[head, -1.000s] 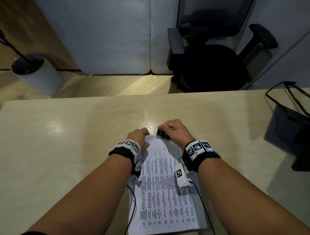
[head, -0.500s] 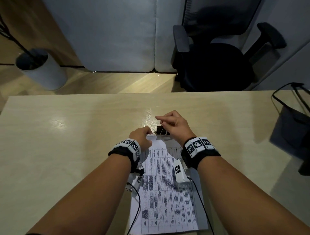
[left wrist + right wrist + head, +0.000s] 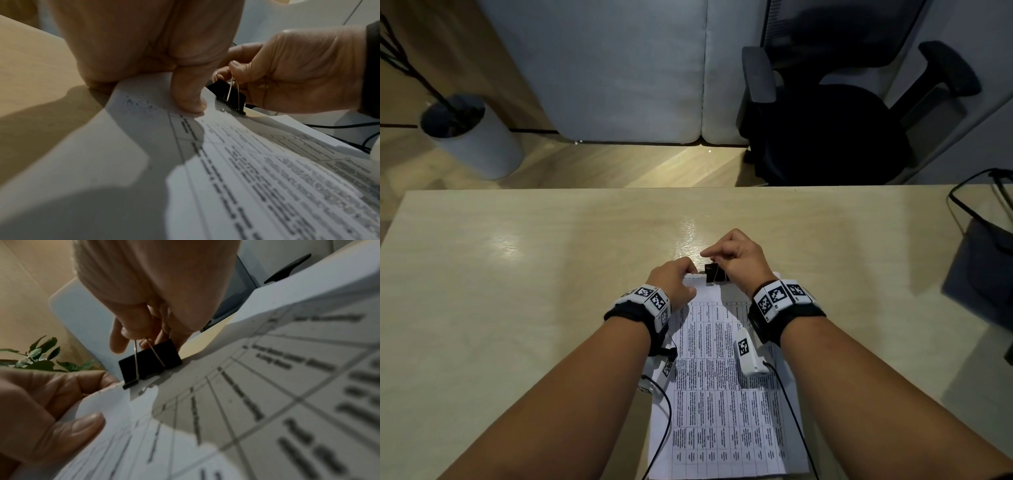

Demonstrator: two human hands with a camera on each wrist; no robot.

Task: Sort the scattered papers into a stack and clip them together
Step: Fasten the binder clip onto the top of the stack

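Note:
A stack of printed table sheets [image 3: 726, 394] lies lengthwise on the light wooden desk [image 3: 517, 291]. A black binder clip [image 3: 715, 273] sits on the stack's far edge. My right hand [image 3: 736, 257] pinches the clip's wire handles [image 3: 141, 352] between thumb and fingers; the handles stand up from the clip [image 3: 228, 95]. My left hand [image 3: 674, 279] grips the far left corner of the stack, thumb [image 3: 189, 91] on top of the paper [image 3: 226, 170] and fingers curled under the edge [image 3: 51, 394]. The top of the stack bends upward slightly by the clip [image 3: 150, 363].
A black office chair [image 3: 825, 130] and grey padded panels [image 3: 619, 68] stand beyond the desk's far edge. A white planter [image 3: 469, 137] is on the floor at the far left. A dark bag with straps [image 3: 983, 267] sits on the desk at the right.
My right hand has lifted from squeezing the clip low on the paper edge to pinching its raised wire handles. The left hand stays on the corner. The head view shifted slightly.

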